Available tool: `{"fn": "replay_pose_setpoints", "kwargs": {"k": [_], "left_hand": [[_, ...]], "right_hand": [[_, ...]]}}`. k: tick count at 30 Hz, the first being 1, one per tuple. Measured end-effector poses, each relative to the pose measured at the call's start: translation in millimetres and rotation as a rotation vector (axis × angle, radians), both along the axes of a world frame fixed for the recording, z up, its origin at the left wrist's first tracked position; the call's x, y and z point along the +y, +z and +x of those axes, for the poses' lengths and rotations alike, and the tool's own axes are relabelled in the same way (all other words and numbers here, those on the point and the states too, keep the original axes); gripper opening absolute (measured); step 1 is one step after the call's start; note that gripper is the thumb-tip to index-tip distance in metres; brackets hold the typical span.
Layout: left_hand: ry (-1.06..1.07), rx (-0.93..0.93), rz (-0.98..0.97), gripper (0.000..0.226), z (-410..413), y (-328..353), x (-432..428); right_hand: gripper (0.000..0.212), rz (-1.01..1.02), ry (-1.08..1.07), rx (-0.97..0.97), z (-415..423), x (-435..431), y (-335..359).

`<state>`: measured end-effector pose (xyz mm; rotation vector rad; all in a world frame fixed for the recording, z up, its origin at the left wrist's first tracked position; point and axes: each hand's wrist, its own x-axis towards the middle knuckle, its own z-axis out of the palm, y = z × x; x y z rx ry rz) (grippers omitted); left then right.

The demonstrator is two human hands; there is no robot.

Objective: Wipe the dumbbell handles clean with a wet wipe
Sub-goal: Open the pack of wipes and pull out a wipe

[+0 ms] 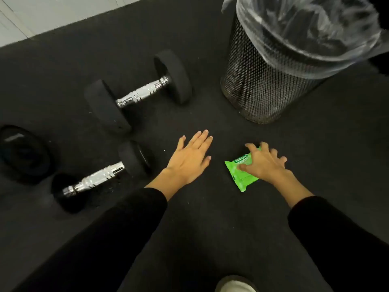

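Head view: our right hand (263, 163) splays over the wipe pack (245, 181), left hand (189, 159) flat beside; a loose grab could skid it.

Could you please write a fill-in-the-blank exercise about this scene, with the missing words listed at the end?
1. The right hand touches a ____ pack of wet wipes.
2. The left hand, fingers straight, holds ____.
3. The far dumbbell and the near dumbbell lie on a ____ mat.
4. The mesh bin is lined with a clear ____ bag.
Missing words: green; nothing; black; plastic.
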<state>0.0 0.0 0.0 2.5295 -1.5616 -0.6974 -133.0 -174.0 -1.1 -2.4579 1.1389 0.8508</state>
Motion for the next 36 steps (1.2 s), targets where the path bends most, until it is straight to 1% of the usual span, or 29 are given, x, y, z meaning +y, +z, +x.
{"fn": "replay_pose_setpoints", "kwargs": {"k": [4,6,8,9,12,14,15,17,19,21,23,25,26,27,29,30,31,32,34,36], "left_hand": [[-0.039,0.036,0.04,0.048,-16.6,-20.0,-6.7],[-0.052,0.05,0.038,0.045,-23.7,-24.1,-12.2],[-0.047,0.066,0.03,0.045,-26.6,-23.0,-13.9],[-0.038,0.084,0.016,0.045,-29.0,-22.1,-13.9],[-0.021,0.13,0.006,0.049,-33.6,-11.5,-11.6],[-0.002,0.161,0.015,0.051,-34.8,-1.4,-8.7],[0.025,0.216,0.01,0.054,-35.0,4.0,-7.8],[0.11,0.415,-0.027,0.067,-35.5,11.1,-6.1],[0.182,0.607,-0.087,0.089,-36.7,14.6,-6.3],[0.268,0.731,-0.162,0.107,-38.1,20.5,-4.3],[0.378,0.848,-0.261,0.118,-37.6,26.8,-0.1],[0.476,0.904,-0.372,0.121,-35.1,31.1,5.0],[0.549,0.909,-0.422,0.116,-33.7,30.6,7.8],[0.633,0.898,-0.472,0.106,-31.8,29.0,11.2],[0.764,0.91,-0.521,0.07,-27.1,21.9,19.5],[0.809,0.966,-0.513,0.054,-26.9,18.1,24.9],[0.856,1.045,-0.505,0.044,-27.5,13.4,30.1],[0.91,1.12,-0.506,0.039,-28.4,8.4,34.4],[1.025,1.227,-0.521,0.037,-32.4,-2.0,41.9],[1.138,1.257,-0.514,0.037,-34.9,-14.0,47.8]], "right_hand": [[0.1,0.066,-0.241,-0.108,-8.4,-1.9,-12.6],[0.107,0.052,-0.307,-0.141,-10.5,0.1,-15.9],[0.11,0.042,-0.374,-0.145,-9.3,-1.3,-14.7],[0.108,0.053,-0.425,-0.166,-9.8,-3.5,-14.0],[0.094,0.149,-0.609,-0.307,-7.0,-10.5,-2.8],[0.079,0.238,-0.653,-0.354,-2.2,-9.6,12.4],[0.07,0.285,-0.646,-0.356,1.7,-7.4,20.4],[0.054,0.349,-0.585,-0.345,12.4,0.9,32.6],[0.044,0.374,-0.534,-0.357,27.5,11.9,42.9],[0.034,0.403,-0.505,-0.384,44.6,23.8,55.0],[0.031,0.448,-0.485,-0.411,61.5,33.8,66.8],[0.035,0.513,-0.483,-0.438,75.4,42.2,73.2],[0.039,0.558,-0.476,-0.455,79.7,46.1,73.8],[0.043,0.601,-0.456,-0.468,82.8,49.8,72.9],[0.048,0.691,-0.395,-0.48,85.7,57.5,71.5],[0.047,0.741,-0.372,-0.472,86.4,61.5,69.4],[0.046,0.768,-0.348,-0.457,87.0,63.9,67.9],[0.042,0.76,-0.31,-0.442,87.4,65.1,66.4],[0.03,0.638,-0.212,-0.426,84.1,64.1,58.3],[0.017,0.494,-0.159,-0.411,74.9,61.3,46.6]]}}
